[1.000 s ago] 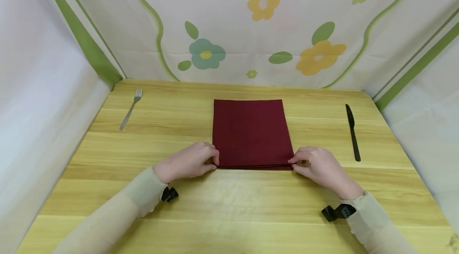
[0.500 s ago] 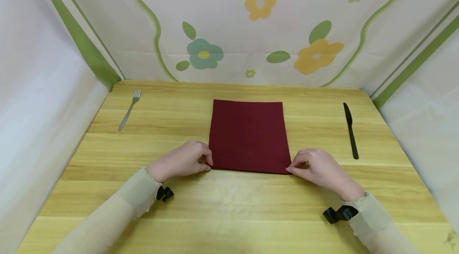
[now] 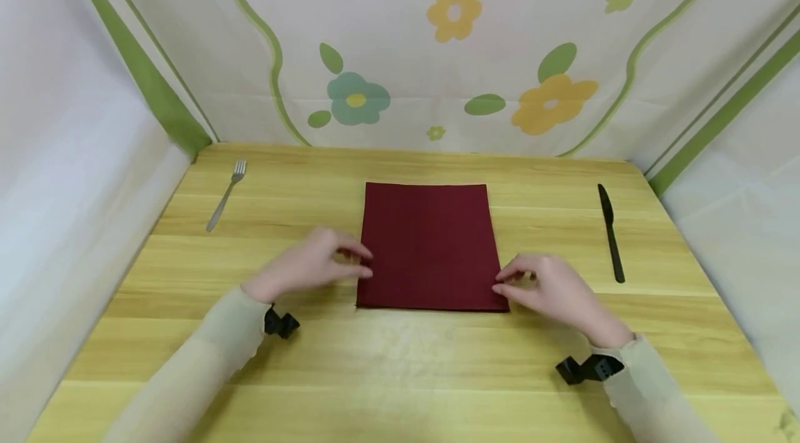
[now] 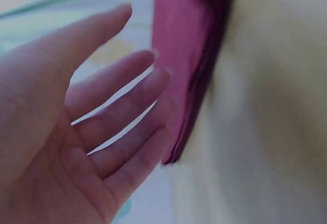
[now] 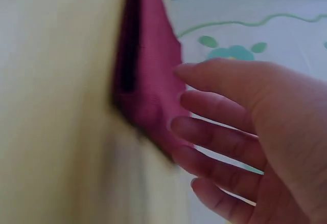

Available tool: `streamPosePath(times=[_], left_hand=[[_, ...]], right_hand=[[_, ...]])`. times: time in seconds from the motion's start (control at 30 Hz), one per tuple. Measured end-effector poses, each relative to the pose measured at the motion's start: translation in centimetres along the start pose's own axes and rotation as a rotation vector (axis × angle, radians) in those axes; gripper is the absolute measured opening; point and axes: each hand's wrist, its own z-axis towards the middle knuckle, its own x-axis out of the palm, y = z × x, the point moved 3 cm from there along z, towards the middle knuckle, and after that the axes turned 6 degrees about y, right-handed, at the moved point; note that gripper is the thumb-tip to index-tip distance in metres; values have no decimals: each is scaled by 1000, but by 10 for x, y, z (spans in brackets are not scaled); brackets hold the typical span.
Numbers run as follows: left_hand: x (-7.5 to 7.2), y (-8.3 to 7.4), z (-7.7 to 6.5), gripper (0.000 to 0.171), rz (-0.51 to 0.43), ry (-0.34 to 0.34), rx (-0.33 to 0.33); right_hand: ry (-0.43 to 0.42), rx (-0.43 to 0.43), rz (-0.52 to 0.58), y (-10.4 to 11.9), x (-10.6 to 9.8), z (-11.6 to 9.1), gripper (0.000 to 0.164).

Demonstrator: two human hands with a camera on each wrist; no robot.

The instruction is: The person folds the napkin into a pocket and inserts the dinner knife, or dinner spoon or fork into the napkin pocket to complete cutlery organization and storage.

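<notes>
A dark red cloth (image 3: pixel 431 245), folded into a square of several layers, lies flat in the middle of the table. Its stacked edges show at the near side in the left wrist view. By its left edge hovers my left hand (image 3: pixel 315 262), fingers loosely spread and holding nothing; the left wrist view shows the palm (image 4: pixel 66 147) free of cloth. My right hand (image 3: pixel 553 290) is over the near right corner, thumb and fingers apart. In the right wrist view its relaxed fingers (image 5: pixel 219 132) appear beside the cloth without gripping it.
A metal fork (image 3: pixel 226 196) lies at the far left of the wooden table (image 3: pixel 400 373). On the right lies a black knife (image 3: pixel 611 233). White curtains (image 3: pixel 400 47) with printed flowers stand behind and at both sides.
Both hands have let go of the cloth's near corners; the left has lifted up and to the left. The cloth has shifted slightly toward me and left, its near edge now even.
</notes>
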Motion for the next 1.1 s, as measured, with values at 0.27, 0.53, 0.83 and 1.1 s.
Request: streamPosePath(times=[0.27, 0.53, 0.83, 1.1], left_hand=[[-40, 24, 41, 35, -29, -221, -43], [-45, 56, 78, 32, -65, -283, -113], [-43, 76, 99, 32, -42, -317, -223], [-42, 78, 107, 23, -37, -305, -311]], right_hand=[[-175, -16, 92, -18, -26, 48, 21], [-184, 146, 187, -54, -28, 96, 36], [-119, 240, 221, -85, -16, 129, 40], [-47, 255, 105, -89, -8, 143, 29]])
